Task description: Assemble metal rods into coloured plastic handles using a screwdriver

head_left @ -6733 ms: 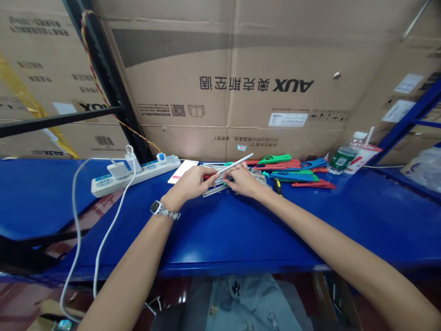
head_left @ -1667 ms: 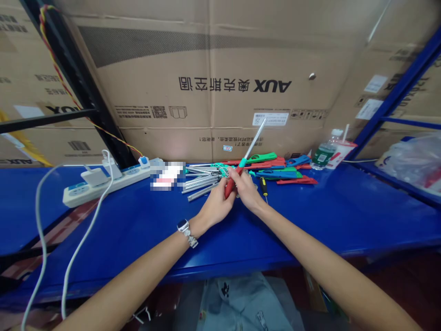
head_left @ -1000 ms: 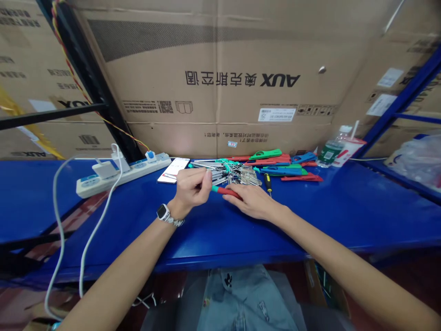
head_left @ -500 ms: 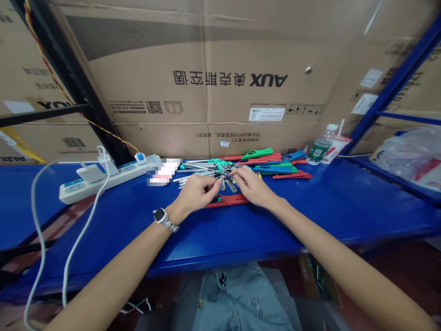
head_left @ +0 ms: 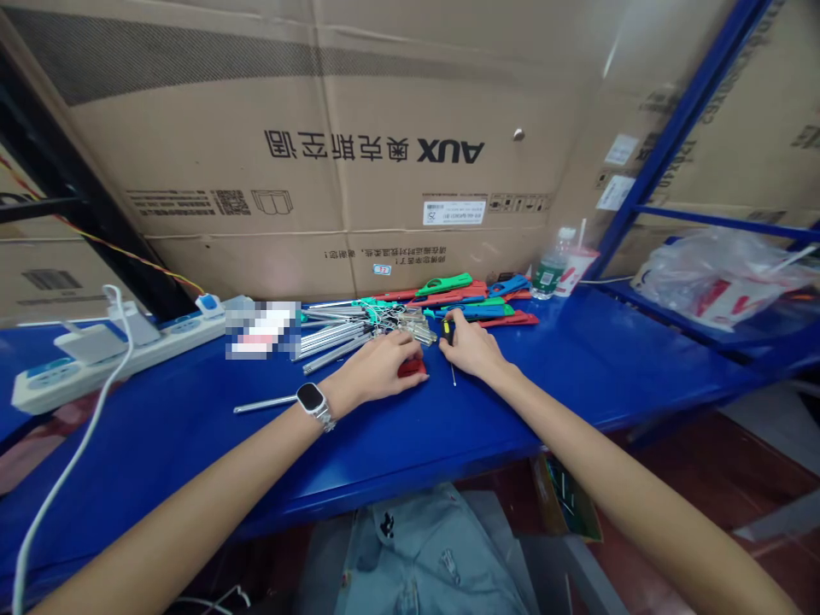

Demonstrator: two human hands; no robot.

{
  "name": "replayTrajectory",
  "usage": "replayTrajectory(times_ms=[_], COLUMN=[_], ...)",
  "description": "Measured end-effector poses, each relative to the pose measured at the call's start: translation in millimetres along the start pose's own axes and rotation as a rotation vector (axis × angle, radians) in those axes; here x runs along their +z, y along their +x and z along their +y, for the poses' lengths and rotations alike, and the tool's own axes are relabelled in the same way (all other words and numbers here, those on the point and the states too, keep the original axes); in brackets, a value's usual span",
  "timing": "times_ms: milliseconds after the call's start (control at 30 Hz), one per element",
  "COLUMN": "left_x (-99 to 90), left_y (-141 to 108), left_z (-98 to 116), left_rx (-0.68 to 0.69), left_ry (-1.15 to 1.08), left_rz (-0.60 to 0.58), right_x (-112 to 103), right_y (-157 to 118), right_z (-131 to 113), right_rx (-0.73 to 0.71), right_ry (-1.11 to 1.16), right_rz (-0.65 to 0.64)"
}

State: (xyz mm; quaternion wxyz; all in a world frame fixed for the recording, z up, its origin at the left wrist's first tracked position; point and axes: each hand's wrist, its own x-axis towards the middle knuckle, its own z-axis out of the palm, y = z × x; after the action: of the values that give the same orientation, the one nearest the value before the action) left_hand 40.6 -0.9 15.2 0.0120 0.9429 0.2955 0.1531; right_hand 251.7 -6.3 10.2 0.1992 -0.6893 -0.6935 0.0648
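My left hand [head_left: 388, 367], with a watch on its wrist, is closed over a red lighter-like piece [head_left: 412, 367] on the blue table. A metal tube [head_left: 266, 404] reaches out to the left from beneath that wrist. My right hand [head_left: 471, 343] is wrapped round a small screwdriver [head_left: 447, 327] with a yellow and black handle, its thin shaft pointing down toward the tabletop. Behind my left hand lies a pile of metal tubes [head_left: 333, 337] with green ends and thin wires. Red, green and blue lighter-like casings [head_left: 477, 295] are heaped behind my right hand.
A white power strip [head_left: 172, 337] with plugs and cables lies at the left. A bottle [head_left: 549, 269] and a cup [head_left: 576, 265] stand at the back right, near a plastic bag [head_left: 711, 269]. Large cardboard [head_left: 359, 188] rises behind the table [head_left: 487, 418].
The view has shifted right. My hands have moved apart; the left now covers the red piece, and the right has a screwdriver. A metal tube now shows by my left wrist.
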Motion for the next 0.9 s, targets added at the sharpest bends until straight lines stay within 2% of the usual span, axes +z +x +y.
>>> replayTrajectory(times_ms=[100,200,300,400,500,567,767,900], left_x=[1.5,-4.3,-15.3,-26.1,-30.7,-30.3,-25.7,-24.5], left_y=[-10,-21,-28,-32,-34,-36,-39,-39], left_z=[-5,-12,-22,-31,-40,-45,-56,-56], left_rx=[-0.009,-0.037,-0.097,-0.194,-0.249,-0.271,-0.298,-0.312], left_ry=[0.003,0.002,-0.143,-0.408,-0.588,-0.642,-0.646,-0.562], left_rz=[0.039,0.096,0.239,0.361,0.347,0.333,0.267,0.298], right_x=[0,2,10,19,27,31,40,45], right_y=[-1,2,13,27,35,37,31,26], right_z=[-1,-12,-38,-71,-95,-102,-97,-91], right_rx=[-0.050,-0.156,-0.245,-0.271,-0.302,-0.332,-0.408,-0.433], right_ry=[0.159,0.484,0.846,1.059,1.130,1.136,1.132,1.155], right_rz=[0.079,0.154,0.157,0.093,0.075,0.074,0.029,-0.004])
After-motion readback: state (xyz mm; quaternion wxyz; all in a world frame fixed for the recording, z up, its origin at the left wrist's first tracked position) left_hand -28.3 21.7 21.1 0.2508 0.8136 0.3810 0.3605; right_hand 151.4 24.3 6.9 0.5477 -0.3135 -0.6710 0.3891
